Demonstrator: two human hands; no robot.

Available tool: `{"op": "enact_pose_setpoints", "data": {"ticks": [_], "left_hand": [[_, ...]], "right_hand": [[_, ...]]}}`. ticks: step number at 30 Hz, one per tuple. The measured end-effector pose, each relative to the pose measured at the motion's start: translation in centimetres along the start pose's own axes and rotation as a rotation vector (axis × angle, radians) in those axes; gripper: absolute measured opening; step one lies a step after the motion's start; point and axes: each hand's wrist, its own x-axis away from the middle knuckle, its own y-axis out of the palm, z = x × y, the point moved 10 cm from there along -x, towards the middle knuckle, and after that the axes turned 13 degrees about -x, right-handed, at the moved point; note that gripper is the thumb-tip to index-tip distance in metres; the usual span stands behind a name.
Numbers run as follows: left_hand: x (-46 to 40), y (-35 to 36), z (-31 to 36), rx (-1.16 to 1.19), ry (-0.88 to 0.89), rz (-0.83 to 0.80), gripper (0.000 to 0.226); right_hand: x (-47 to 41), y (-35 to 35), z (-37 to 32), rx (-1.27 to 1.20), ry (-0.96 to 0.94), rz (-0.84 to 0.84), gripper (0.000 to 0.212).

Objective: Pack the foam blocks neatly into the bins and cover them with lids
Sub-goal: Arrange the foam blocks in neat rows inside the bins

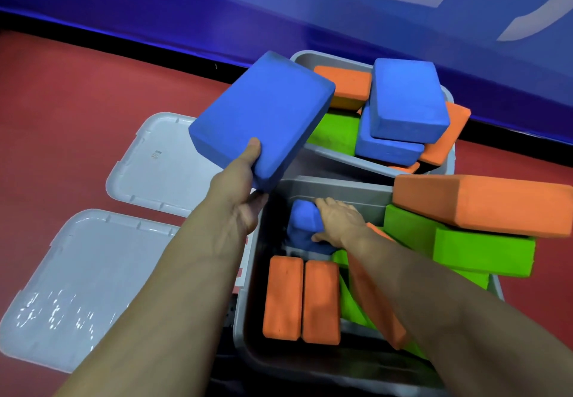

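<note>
- Red floor (77,92) carries everything.
- Two pale grey plastic lids (77,275) lie flat on the left, one (164,161) beyond the other.
- Near grey plastic bin (310,362) holds two orange foam blocks (302,299) on edge, side by side; green and orange blocks pile on its right rim.
- Far grey bin (313,57) is heaped with blocks.
- Left hand (240,198) has its grip on a large blue foam block (263,111), held above the bins.
- Right hand (339,223) clasps a small blue foam block (302,221) inside the near bin.

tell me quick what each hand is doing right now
Left hand: grips a blue foam block, held up.
Right hand: grips another blue block inside the near bin.
</note>
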Motion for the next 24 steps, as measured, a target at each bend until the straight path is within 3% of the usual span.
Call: {"op": "enact_pose_setpoints", "data": {"ticks": [13,18,22,24], "left_hand": [[1.1,-0.6,0.2,-0.002,0.014,0.022,0.040],[2.1,-0.9,0.6,0.001,0.038,0.017,0.037],[3.3,-1.4,0.6,0.000,0.051,0.031,0.036],[3.8,-1.6,0.5,0.014,0.051,0.037,0.035]], "right_hand": [[3.6,-5.5,-0.1,-0.370,0.082,0.145,0.072],[6.6,-9.6,-0.4,-0.431,0.075,0.189,0.098],[8.7,-11.2,0.4,-0.492,0.119,0.226,0.075],[9.6,-11.1,1.0,-0.537,0.177,0.258,0.075]]}}
